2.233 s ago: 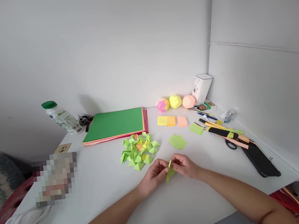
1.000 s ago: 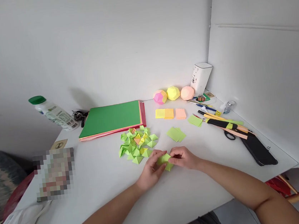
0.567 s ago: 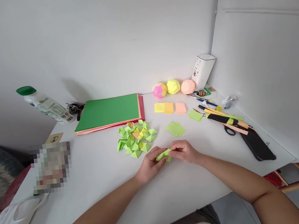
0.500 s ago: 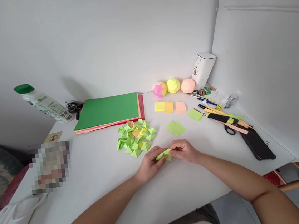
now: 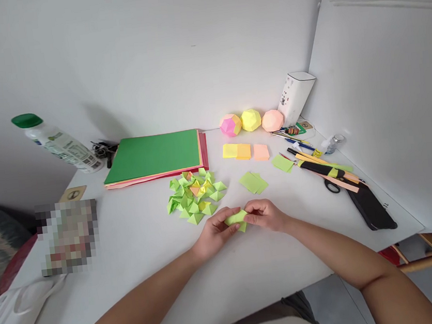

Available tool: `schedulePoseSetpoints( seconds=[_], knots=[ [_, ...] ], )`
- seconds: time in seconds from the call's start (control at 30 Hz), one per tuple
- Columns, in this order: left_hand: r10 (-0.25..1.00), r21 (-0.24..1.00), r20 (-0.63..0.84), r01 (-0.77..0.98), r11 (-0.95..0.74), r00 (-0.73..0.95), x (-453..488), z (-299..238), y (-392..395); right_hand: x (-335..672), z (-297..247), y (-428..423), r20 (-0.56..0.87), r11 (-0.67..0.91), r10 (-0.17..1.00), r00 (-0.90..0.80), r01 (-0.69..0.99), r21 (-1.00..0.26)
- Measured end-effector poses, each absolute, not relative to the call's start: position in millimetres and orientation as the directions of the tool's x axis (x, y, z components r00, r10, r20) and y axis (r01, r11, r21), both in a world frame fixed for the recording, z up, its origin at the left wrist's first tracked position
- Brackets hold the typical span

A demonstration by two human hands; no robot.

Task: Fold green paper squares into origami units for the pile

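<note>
- in the head view, a piece of green paper (image 5: 236, 217) sits between both hands, with a corner sticking out below the fingers.
- left hand (image 5: 214, 232): thumb and fingers are clamped on the paper's left part, fingers along the far side, thumb on the near side.
- right hand (image 5: 268, 215): thumb and forefinger pinch the paper's right end; the other fingers curl in.
- whether the paper touches the white table (image 5: 223, 291) is hard to tell from here.
- a pile of folded pieces (image 5: 188, 196) lies just beyond the left hand; loose green sheets (image 5: 253, 182) lie beyond the right.
- white table top stretches between the hands and the near edge.
- a flat black thing (image 5: 372, 210) lies well to the right, near the table's right edge.
</note>
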State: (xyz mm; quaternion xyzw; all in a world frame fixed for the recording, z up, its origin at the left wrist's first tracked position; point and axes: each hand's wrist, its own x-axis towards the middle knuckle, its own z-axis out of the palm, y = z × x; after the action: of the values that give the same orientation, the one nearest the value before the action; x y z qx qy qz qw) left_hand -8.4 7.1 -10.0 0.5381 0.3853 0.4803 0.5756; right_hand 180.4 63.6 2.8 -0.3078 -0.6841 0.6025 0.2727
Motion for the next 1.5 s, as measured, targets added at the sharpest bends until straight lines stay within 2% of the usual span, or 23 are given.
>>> schedulePoseSetpoints(
  seconds=[0.17, 0.4, 0.6, 0.8, 1.5],
  knots=[
    [0.968, 0.987, 0.032, -0.163, 0.009, 0.248, -8.9, -8.9, 8.1, 179.4, -0.5, 63.3, 0.070, 0.139, 0.774, -0.630, 0.062, -0.988],
    [0.980, 0.992, 0.048, -0.123, -0.024, 0.194, -8.8, -8.2, 8.8, 177.9, 3.1, 61.0, 0.127, 0.183, 0.805, -0.580, 0.039, -0.982],
    [0.980, 0.995, 0.087, -0.065, -0.077, 0.177, -8.3, -8.3, 9.7, 178.7, 2.7, 60.4, 0.090, 0.149, 0.824, -0.560, 0.062, -0.987],
    [0.975, 0.995, 0.100, 0.003, -0.103, 0.198, -8.9, -8.3, 9.3, 179.5, -2.9, 61.2, -0.025, 0.001, 0.852, -0.523, 0.049, -0.999],
    [0.970, 0.978, 0.102, 0.158, -0.139, 0.221, -7.5, -1.3, 6.8, 178.2, 0.2, 61.1, 0.002, 0.012, 0.830, -0.557, 0.013, -1.000]
  ],
)
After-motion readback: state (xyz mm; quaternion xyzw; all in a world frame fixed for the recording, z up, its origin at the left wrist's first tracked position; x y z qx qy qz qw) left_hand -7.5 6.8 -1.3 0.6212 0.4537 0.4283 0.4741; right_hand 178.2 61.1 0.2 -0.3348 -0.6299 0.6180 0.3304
